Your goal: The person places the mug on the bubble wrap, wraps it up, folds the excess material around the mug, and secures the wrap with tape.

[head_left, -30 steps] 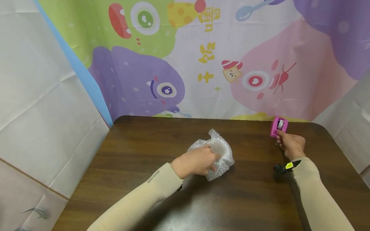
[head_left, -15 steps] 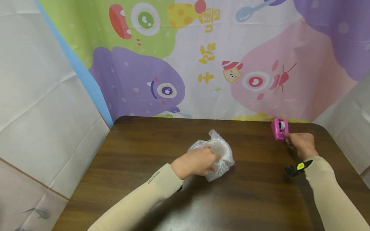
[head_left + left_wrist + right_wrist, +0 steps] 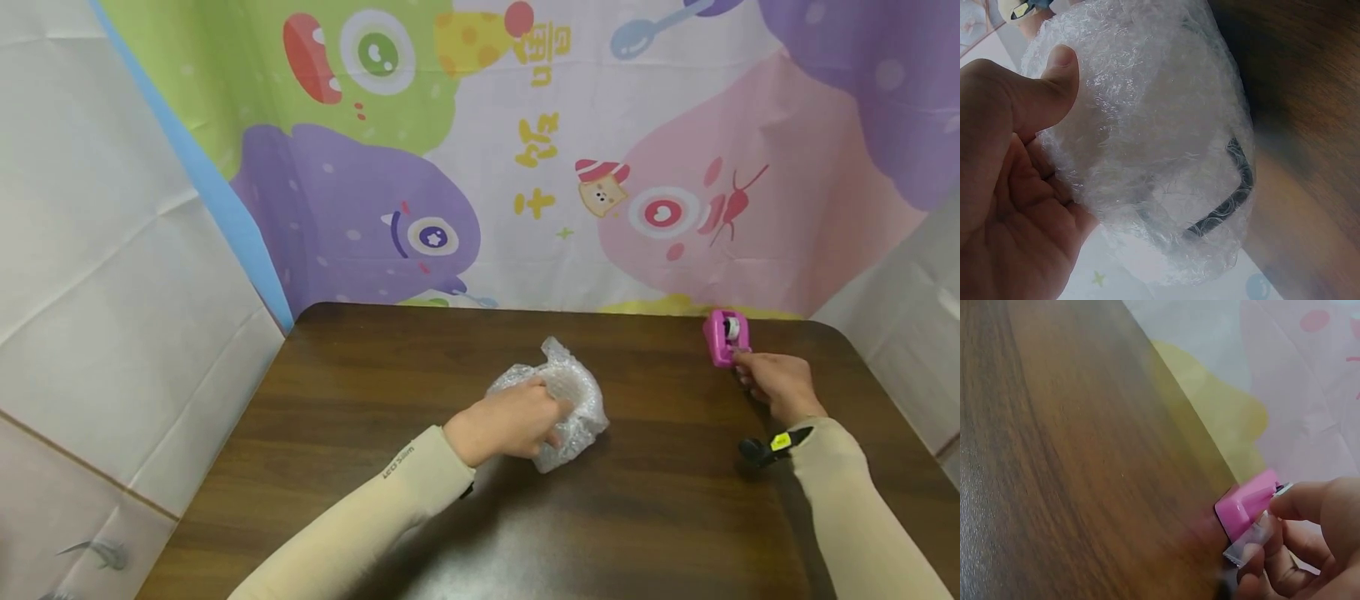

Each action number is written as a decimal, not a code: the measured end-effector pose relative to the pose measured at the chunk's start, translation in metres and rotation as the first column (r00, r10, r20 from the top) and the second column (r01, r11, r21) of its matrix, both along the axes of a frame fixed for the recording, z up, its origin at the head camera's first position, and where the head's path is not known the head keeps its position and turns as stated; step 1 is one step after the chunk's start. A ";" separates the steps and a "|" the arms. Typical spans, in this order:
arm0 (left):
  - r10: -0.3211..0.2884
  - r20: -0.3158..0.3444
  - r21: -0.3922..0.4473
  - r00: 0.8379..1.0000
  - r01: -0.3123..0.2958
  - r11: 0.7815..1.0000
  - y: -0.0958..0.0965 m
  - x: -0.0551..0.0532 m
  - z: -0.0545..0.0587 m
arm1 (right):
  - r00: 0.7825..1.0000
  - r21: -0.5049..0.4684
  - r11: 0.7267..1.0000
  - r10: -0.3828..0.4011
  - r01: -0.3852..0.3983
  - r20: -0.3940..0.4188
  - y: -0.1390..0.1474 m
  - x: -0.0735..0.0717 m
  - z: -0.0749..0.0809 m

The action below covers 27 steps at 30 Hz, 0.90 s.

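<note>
On the table my left hand (image 3: 513, 417) holds a bundle of clear bubble wrap (image 3: 588, 412), its thumb (image 3: 1063, 69) lying over the near side of the wrap. A dark bent band (image 3: 1229, 200) shows through the plastic; the rest of the wrapped object is blurred by the layers. At the far right, a pink tape dispenser (image 3: 720, 340) with a small roll stands near the table's back edge. My right hand (image 3: 780, 383) is right beside its front end. Between its fingertips it pinches a short strip of clear tape (image 3: 1249, 545) with a zigzag end.
The brown wooden table (image 3: 360, 358) has rounded back corners. A cartoon-printed curtain (image 3: 525, 250) hangs right behind its back edge, and pale sheeting (image 3: 112, 208) covers the left side. A black wrist camera (image 3: 761, 452) sticks out from the right sleeve.
My right hand has shifted right and slightly toward me from the dispenser. The dispenser has turned and slid a little toward me. My left hand and the bubble wrap have stayed put.
</note>
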<state>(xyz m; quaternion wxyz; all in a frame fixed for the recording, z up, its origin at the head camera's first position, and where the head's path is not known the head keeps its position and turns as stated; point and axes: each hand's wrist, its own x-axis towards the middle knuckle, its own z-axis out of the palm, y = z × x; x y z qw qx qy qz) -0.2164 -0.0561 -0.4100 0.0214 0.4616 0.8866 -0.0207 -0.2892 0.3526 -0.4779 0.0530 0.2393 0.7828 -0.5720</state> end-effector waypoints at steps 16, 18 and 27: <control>-0.029 -0.030 -0.013 0.999 0.029 0.999 -0.001 0.001 0.002 | 0.996 0.140 0.990 0.031 -0.020 -0.080 0.000 0.002 -0.015; -0.029 -0.028 -0.014 0.999 0.029 0.999 -0.001 0.001 0.002 | 0.997 0.154 0.988 0.021 -0.009 -0.075 -0.001 0.002 -0.014; -0.027 -0.028 -0.013 0.999 0.026 1.000 -0.001 0.001 0.003 | 0.998 0.216 0.976 -0.004 0.018 -0.066 -0.004 0.003 -0.008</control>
